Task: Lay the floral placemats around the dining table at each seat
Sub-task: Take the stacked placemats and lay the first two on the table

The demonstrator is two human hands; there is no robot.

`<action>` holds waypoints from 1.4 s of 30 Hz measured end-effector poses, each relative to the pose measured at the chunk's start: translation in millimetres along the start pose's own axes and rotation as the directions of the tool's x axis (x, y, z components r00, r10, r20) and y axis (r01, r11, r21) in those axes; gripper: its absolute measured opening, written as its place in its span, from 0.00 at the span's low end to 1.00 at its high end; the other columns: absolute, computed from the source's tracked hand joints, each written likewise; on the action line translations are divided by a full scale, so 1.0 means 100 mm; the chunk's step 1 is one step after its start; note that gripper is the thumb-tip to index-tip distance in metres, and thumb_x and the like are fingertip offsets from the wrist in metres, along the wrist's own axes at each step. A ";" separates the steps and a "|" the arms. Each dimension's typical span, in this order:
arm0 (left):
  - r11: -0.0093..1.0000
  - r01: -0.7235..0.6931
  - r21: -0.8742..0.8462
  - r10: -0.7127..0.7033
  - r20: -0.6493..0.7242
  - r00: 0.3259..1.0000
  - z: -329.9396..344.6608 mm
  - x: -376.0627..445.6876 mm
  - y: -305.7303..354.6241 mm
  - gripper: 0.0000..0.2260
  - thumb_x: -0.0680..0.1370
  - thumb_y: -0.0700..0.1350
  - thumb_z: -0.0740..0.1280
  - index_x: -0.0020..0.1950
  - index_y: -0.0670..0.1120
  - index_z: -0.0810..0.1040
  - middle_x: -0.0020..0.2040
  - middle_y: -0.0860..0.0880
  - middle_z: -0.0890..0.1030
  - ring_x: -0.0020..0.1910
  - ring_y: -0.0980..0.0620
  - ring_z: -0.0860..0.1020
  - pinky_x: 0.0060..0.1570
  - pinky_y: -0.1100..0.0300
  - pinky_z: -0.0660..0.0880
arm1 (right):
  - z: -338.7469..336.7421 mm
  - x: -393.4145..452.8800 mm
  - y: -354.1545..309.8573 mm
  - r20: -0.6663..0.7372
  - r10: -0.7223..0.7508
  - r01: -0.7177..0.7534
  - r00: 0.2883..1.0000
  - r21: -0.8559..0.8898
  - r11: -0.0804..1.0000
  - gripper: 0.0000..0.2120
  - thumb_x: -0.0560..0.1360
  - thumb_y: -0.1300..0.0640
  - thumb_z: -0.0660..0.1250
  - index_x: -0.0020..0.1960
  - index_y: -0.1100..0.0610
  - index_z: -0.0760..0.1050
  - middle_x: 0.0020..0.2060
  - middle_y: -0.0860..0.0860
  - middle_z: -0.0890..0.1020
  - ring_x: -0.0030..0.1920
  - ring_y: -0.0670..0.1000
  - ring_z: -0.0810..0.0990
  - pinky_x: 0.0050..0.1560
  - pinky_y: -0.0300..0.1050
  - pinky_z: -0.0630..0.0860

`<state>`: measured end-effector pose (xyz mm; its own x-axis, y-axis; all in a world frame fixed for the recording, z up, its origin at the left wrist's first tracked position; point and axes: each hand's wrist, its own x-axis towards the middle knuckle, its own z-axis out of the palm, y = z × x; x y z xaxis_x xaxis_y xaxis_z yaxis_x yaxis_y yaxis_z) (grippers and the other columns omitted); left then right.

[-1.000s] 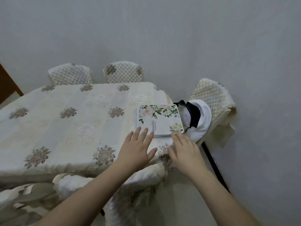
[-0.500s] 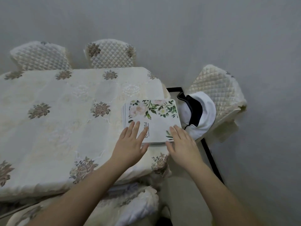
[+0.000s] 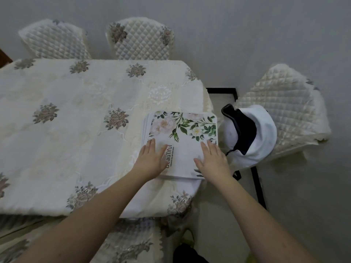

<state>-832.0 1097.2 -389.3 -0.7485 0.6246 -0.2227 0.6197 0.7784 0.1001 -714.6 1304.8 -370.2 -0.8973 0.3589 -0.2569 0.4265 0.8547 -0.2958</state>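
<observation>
Fingers (image 3: 152, 147) of both hands are lying straight and flat on the placemats (image 3: 182, 137), steadying the stack on the worktop (image 3: 76, 114), probably to peel one off.

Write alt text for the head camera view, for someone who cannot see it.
Both hands lie flat on a stack of floral placemats at the corner of a cloth-covered dining table, left hand beside right hand. Quilted chairs stand around the table, and one at the right holds a white cap.
</observation>
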 end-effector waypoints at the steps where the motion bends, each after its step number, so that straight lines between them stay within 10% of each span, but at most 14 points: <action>1: 0.999 0.023 -0.024 -0.022 0.030 0.999 0.05 0.07 0.00 0.29 0.81 0.56 0.58 0.79 0.51 0.53 0.78 0.33 0.51 0.78 0.37 0.49 0.75 0.45 0.50 | 0.02 0.05 0.04 0.017 0.022 -0.022 1.000 -0.007 1.000 0.35 0.80 0.40 0.55 0.80 0.52 0.45 0.80 0.55 0.47 0.79 0.57 0.46 0.76 0.56 0.47; 17: 0.736 0.360 -0.573 -0.420 0.031 0.907 0.35 0.37 0.02 0.30 0.77 0.43 0.61 0.78 0.47 0.56 0.77 0.37 0.60 0.77 0.42 0.55 0.75 0.46 0.55 | 0.16 0.42 0.35 0.132 0.186 -0.211 0.974 0.214 0.954 0.41 0.77 0.48 0.63 0.80 0.53 0.41 0.79 0.59 0.48 0.78 0.60 0.52 0.75 0.57 0.54; 25: 0.170 0.386 -0.907 -0.642 0.196 0.741 0.19 0.42 -0.08 0.26 0.78 0.47 0.60 0.76 0.53 0.60 0.71 0.48 0.72 0.58 0.50 0.75 0.53 0.57 0.68 | 0.18 0.38 0.32 0.036 0.183 -0.186 0.982 0.292 0.938 0.37 0.78 0.53 0.63 0.80 0.55 0.47 0.77 0.59 0.56 0.76 0.60 0.57 0.73 0.56 0.58; 29: -0.004 0.380 -0.925 -0.680 0.282 0.677 0.11 0.48 -0.18 0.25 0.77 0.45 0.64 0.75 0.49 0.64 0.51 0.52 0.79 0.41 0.55 0.76 0.38 0.61 0.70 | 0.15 0.35 0.30 -0.102 0.258 -0.162 0.961 0.549 0.820 0.37 0.78 0.61 0.63 0.80 0.56 0.46 0.77 0.57 0.59 0.71 0.60 0.66 0.67 0.57 0.68; 33: 0.128 0.452 -0.883 -0.617 0.286 0.733 0.05 0.47 -0.24 0.14 0.74 0.50 0.66 0.58 0.48 0.79 0.49 0.49 0.80 0.47 0.47 0.78 0.49 0.56 0.75 | 0.09 0.34 0.31 -0.078 0.388 -0.212 0.918 0.732 0.648 0.30 0.78 0.63 0.61 0.77 0.57 0.56 0.69 0.57 0.73 0.61 0.59 0.76 0.56 0.52 0.75; 35: 0.271 0.444 -0.854 -0.569 0.230 0.790 0.04 0.42 -0.22 0.07 0.74 0.49 0.65 0.50 0.49 0.79 0.41 0.51 0.81 0.40 0.49 0.79 0.39 0.59 0.74 | 0.09 0.31 0.33 -0.047 0.380 -0.215 0.924 0.758 0.615 0.21 0.78 0.64 0.60 0.70 0.57 0.67 0.61 0.56 0.79 0.54 0.55 0.79 0.49 0.45 0.72; 42: 0.331 0.387 -0.860 -0.535 0.167 0.828 -0.09 0.18 -0.26 0.11 0.78 0.45 0.65 0.60 0.50 0.79 0.49 0.49 0.84 0.45 0.48 0.81 0.45 0.55 0.76 | 0.11 0.14 0.33 -0.055 0.321 -0.170 0.946 0.756 0.632 0.16 0.79 0.63 0.61 0.66 0.57 0.72 0.58 0.53 0.82 0.52 0.50 0.78 0.47 0.42 0.71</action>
<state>-863.9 1089.1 -387.3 -0.9122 0.0899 -0.3997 -0.2878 0.5539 0.7813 -711.6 1333.5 -393.8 -0.7180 0.6342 -0.2867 0.5080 0.1959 -0.8388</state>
